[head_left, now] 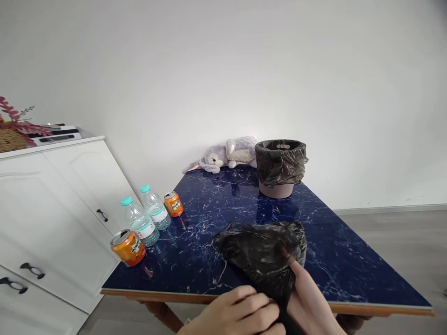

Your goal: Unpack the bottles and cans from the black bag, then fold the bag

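Note:
A black plastic garbage bag [260, 246] is bunched up over the front part of the table. My left hand [240, 311] has its fingers curled round the bag's narrow, gathered lower end. On the right, my right hand [307, 298] grips the bag from the side, its thumb pressed against the plastic and the other fingers hidden beneath. Farther back stands a trash can [275, 190], lined with another dark bag [281, 163] folded over its rim.
Two orange soda cans [129, 249] and two water bottles [141, 223] with teal caps line the left side of the blue marbled table [216, 204]. A plush rabbit [226, 153] lies at the back by the wall. A white cabinet [59, 214] adjoins on the left.

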`<act>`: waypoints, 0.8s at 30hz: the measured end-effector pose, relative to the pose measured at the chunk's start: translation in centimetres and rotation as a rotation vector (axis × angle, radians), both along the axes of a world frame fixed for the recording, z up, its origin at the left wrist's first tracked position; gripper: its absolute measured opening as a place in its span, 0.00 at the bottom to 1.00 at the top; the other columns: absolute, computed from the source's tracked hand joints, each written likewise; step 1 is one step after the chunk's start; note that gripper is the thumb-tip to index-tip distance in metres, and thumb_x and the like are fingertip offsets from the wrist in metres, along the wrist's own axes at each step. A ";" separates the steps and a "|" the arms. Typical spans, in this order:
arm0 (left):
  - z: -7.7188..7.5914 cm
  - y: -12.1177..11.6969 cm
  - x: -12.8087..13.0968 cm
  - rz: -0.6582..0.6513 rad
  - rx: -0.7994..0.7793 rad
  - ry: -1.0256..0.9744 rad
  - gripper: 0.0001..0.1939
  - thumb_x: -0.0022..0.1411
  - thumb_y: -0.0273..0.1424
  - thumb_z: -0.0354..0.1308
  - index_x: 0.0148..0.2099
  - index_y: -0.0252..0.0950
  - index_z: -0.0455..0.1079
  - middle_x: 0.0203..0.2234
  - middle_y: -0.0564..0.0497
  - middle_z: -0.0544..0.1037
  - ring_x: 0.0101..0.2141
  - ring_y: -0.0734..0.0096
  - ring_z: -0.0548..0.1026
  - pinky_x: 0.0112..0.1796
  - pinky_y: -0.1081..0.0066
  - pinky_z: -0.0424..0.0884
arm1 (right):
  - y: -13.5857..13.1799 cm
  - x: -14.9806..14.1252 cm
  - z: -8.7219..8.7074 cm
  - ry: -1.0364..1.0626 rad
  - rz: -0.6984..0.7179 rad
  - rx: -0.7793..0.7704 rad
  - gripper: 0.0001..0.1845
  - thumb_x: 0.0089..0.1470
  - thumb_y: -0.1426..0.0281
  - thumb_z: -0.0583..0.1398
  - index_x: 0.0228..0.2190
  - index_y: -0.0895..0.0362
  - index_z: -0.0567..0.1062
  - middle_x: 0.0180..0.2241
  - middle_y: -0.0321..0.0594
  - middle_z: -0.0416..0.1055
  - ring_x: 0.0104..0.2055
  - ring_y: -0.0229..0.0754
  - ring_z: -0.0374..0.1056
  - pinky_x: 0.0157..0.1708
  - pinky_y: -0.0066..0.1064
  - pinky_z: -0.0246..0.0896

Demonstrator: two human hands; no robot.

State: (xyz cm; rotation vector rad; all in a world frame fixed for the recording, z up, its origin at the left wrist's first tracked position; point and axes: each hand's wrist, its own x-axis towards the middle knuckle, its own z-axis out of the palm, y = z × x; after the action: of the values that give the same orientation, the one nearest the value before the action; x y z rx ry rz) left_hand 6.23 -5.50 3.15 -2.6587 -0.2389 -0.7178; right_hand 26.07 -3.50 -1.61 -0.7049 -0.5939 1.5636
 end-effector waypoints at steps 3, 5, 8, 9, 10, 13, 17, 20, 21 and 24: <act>0.5 1.9 0.6 0.038 -0.180 0.088 0.17 0.78 0.34 0.54 0.63 0.32 0.71 0.63 0.45 0.77 0.63 0.61 0.72 0.67 0.61 0.65 | 0.9 1.5 -0.7 -0.177 -0.028 0.105 0.32 0.66 0.45 0.53 0.33 0.53 0.86 0.41 0.45 0.86 0.55 0.58 0.79 0.57 0.54 0.75; 0.6 3.1 0.9 0.096 -0.325 0.079 0.23 0.79 0.39 0.52 0.68 0.31 0.65 0.66 0.39 0.73 0.66 0.56 0.69 0.67 0.55 0.66 | 1.2 2.3 -1.6 -0.267 -0.084 0.111 0.32 0.68 0.47 0.50 0.34 0.52 0.86 0.37 0.45 0.86 0.54 0.58 0.80 0.56 0.55 0.76; 0.7 4.9 1.3 0.160 -0.451 0.064 0.29 0.79 0.41 0.50 0.73 0.31 0.56 0.68 0.34 0.69 0.68 0.51 0.65 0.67 0.49 0.65 | 1.5 3.2 -2.9 -0.269 -0.188 0.029 0.29 0.68 0.49 0.51 0.38 0.52 0.87 0.37 0.45 0.86 0.53 0.59 0.81 0.55 0.56 0.77; 0.8 5.5 1.6 0.172 -0.472 0.064 0.29 0.80 0.41 0.49 0.74 0.30 0.55 0.68 0.34 0.69 0.69 0.51 0.65 0.68 0.48 0.63 | 1.6 3.5 -3.2 -0.264 -0.217 -0.007 0.28 0.68 0.50 0.53 0.41 0.53 0.86 0.39 0.45 0.86 0.52 0.59 0.81 0.54 0.55 0.78; 0.8 6.1 1.9 0.182 -0.487 0.071 0.29 0.80 0.40 0.48 0.74 0.30 0.55 0.68 0.35 0.69 0.69 0.51 0.64 0.69 0.48 0.61 | 1.8 3.9 -3.5 -0.271 -0.236 -0.036 0.27 0.67 0.49 0.54 0.44 0.53 0.86 0.40 0.45 0.86 0.51 0.59 0.81 0.53 0.54 0.79; 0.5 7.7 2.9 0.219 -0.534 0.110 0.27 0.81 0.40 0.45 0.75 0.34 0.58 0.69 0.41 0.69 0.70 0.53 0.63 0.72 0.50 0.53 | 2.8 5.7 -3.7 -0.356 -0.275 -0.090 0.30 0.65 0.46 0.58 0.55 0.53 0.82 0.47 0.46 0.85 0.49 0.59 0.82 0.48 0.50 0.82; -0.8 9.4 3.9 0.267 -0.596 0.151 0.28 0.82 0.43 0.41 0.76 0.39 0.58 0.72 0.46 0.66 0.73 0.55 0.57 0.74 0.49 0.45 | 4.5 8.9 -2.7 -0.573 -0.363 -0.086 0.44 0.61 0.46 0.64 0.71 0.50 0.63 0.62 0.46 0.76 0.60 0.58 0.76 0.56 0.46 0.76; -2.1 10.2 4.3 0.307 -0.616 0.171 0.30 0.82 0.45 0.39 0.75 0.37 0.59 0.72 0.44 0.66 0.73 0.54 0.58 0.74 0.48 0.45 | 4.7 10.4 -1.2 -0.869 -0.569 0.023 0.54 0.61 0.46 0.62 0.76 0.50 0.45 0.72 0.50 0.60 0.70 0.62 0.63 0.65 0.54 0.66; -2.4 10.4 4.4 0.319 -0.619 0.178 0.30 0.82 0.46 0.39 0.75 0.37 0.60 0.73 0.44 0.65 0.74 0.53 0.57 0.74 0.48 0.46 | 4.3 10.5 -0.5 -0.989 -0.662 0.061 0.53 0.62 0.46 0.61 0.76 0.52 0.45 0.73 0.53 0.57 0.72 0.65 0.60 0.66 0.59 0.62; -3.3 10.6 4.6 0.344 -0.619 0.194 0.30 0.82 0.46 0.37 0.75 0.37 0.60 0.74 0.45 0.62 0.74 0.55 0.55 0.74 0.49 0.46 | 2.2 9.6 1.3 -1.291 -0.823 0.239 0.35 0.67 0.50 0.57 0.68 0.51 0.65 0.71 0.52 0.61 0.70 0.68 0.61 0.65 0.64 0.62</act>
State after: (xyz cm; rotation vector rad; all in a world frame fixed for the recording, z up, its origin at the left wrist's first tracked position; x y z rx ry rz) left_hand 10.86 5.13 -0.17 -3.0991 -0.9725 -0.2974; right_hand 35.66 -1.30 -0.26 -1.5075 -1.1779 0.1173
